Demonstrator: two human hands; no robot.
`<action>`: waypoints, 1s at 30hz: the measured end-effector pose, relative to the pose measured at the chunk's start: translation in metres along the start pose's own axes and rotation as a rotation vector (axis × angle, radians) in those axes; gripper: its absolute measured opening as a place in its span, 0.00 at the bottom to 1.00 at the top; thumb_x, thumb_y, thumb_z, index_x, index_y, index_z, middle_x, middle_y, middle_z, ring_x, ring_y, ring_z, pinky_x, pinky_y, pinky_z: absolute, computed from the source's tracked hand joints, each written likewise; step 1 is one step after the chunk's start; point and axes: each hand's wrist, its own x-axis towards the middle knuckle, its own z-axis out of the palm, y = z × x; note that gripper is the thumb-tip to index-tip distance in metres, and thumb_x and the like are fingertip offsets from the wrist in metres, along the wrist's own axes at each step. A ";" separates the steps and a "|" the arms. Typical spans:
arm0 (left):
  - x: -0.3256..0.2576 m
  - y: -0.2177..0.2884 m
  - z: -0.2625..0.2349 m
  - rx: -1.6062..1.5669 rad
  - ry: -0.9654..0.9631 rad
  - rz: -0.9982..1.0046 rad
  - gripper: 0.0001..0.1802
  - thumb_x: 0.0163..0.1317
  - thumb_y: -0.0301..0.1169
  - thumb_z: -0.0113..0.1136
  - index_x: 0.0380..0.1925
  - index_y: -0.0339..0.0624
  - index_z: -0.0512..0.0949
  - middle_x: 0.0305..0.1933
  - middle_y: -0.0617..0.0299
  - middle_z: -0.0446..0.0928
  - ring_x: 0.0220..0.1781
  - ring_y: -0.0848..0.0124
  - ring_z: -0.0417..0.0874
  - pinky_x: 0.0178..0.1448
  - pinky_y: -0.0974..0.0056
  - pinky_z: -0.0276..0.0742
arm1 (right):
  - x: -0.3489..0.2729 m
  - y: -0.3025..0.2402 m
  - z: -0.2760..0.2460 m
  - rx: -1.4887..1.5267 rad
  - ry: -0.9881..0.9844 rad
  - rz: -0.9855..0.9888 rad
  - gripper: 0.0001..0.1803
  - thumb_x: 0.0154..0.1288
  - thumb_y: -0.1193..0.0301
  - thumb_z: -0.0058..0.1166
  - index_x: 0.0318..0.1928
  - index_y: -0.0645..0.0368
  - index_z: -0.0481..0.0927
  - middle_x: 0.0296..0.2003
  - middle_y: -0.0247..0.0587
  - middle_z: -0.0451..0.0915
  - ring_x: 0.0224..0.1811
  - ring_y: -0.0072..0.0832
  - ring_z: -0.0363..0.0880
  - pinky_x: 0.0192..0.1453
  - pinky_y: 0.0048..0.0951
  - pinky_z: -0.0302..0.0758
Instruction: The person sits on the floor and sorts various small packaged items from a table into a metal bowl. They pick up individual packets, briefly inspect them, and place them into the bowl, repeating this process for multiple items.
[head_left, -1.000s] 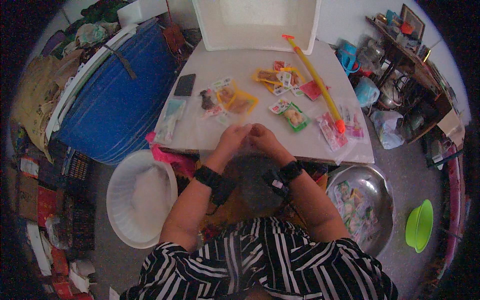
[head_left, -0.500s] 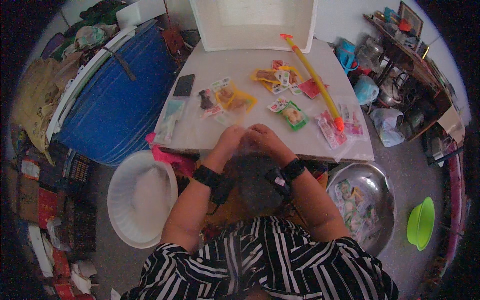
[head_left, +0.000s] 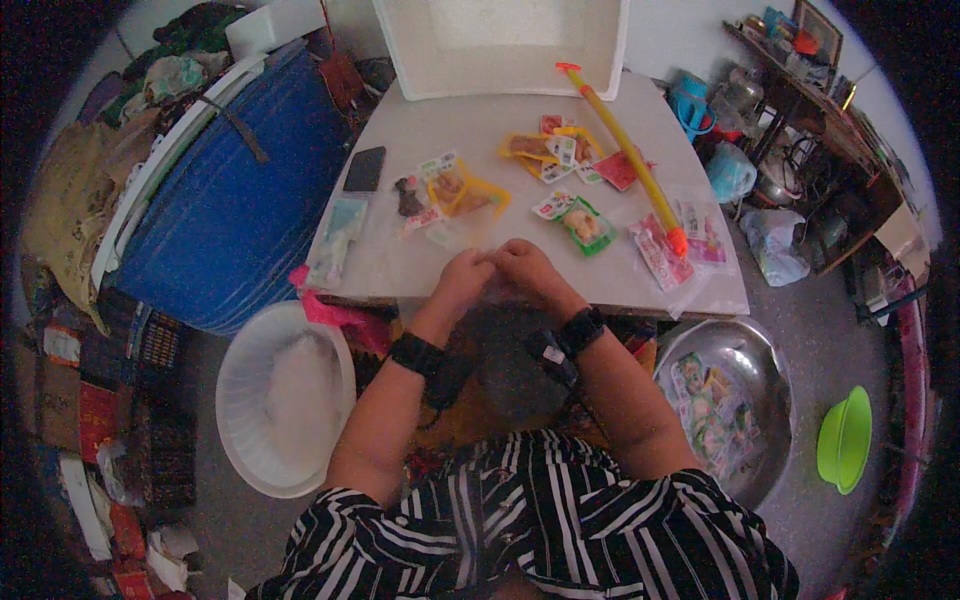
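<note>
Over the table [head_left: 480,140], hands pinch clear bag [head_left: 497,290]

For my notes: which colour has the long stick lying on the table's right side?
Yellow stick with orange-red ends, in the head view.

Glossy plastic snack packets [head_left: 585,222] lie on a smooth, matt white tabletop [head_left: 480,140], beside a shiny metal basin [head_left: 752,350], a white foam box [head_left: 500,45], a blue plastic barrel [head_left: 235,210], a smooth green plastic bowl [head_left: 845,440] and a striped cloth shirt [head_left: 540,530].
</note>
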 end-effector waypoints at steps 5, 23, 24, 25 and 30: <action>-0.003 0.008 0.001 0.011 -0.002 -0.027 0.12 0.46 0.33 0.50 0.26 0.34 0.69 0.24 0.59 0.72 0.26 0.73 0.72 0.30 0.69 0.68 | -0.001 0.016 -0.006 0.067 -0.133 0.016 0.07 0.54 0.68 0.42 0.27 0.59 0.67 0.20 0.33 0.69 0.21 0.20 0.67 0.24 0.21 0.68; -0.025 0.016 -0.004 0.491 0.489 0.246 0.11 0.43 0.30 0.50 0.26 0.36 0.68 0.25 0.54 0.71 0.29 0.64 0.73 0.34 0.64 0.67 | 0.012 -0.034 -0.024 -0.299 -0.330 -0.031 0.06 0.47 0.73 0.47 0.27 0.61 0.69 0.27 0.35 0.69 0.27 0.25 0.68 0.33 0.24 0.68; -0.024 0.013 -0.011 0.468 0.541 0.268 0.10 0.43 0.30 0.49 0.26 0.36 0.68 0.24 0.55 0.71 0.29 0.64 0.72 0.33 0.63 0.67 | 0.012 -0.020 -0.019 -0.106 -0.268 0.075 0.06 0.48 0.71 0.46 0.27 0.61 0.70 0.27 0.36 0.69 0.27 0.25 0.68 0.33 0.24 0.68; -0.024 0.012 -0.015 0.444 0.593 0.290 0.09 0.43 0.29 0.49 0.25 0.37 0.68 0.23 0.55 0.70 0.28 0.63 0.72 0.33 0.63 0.66 | 0.013 -0.006 -0.017 -0.025 -0.211 0.144 0.07 0.49 0.70 0.45 0.26 0.61 0.70 0.27 0.37 0.70 0.27 0.26 0.69 0.33 0.24 0.68; -0.037 0.027 -0.027 0.371 0.696 0.326 0.07 0.43 0.27 0.48 0.24 0.37 0.67 0.21 0.57 0.68 0.24 0.67 0.69 0.31 0.66 0.65 | 0.042 0.004 -0.003 -0.061 0.105 0.295 0.10 0.51 0.66 0.42 0.28 0.60 0.71 0.28 0.40 0.72 0.29 0.28 0.71 0.33 0.30 0.68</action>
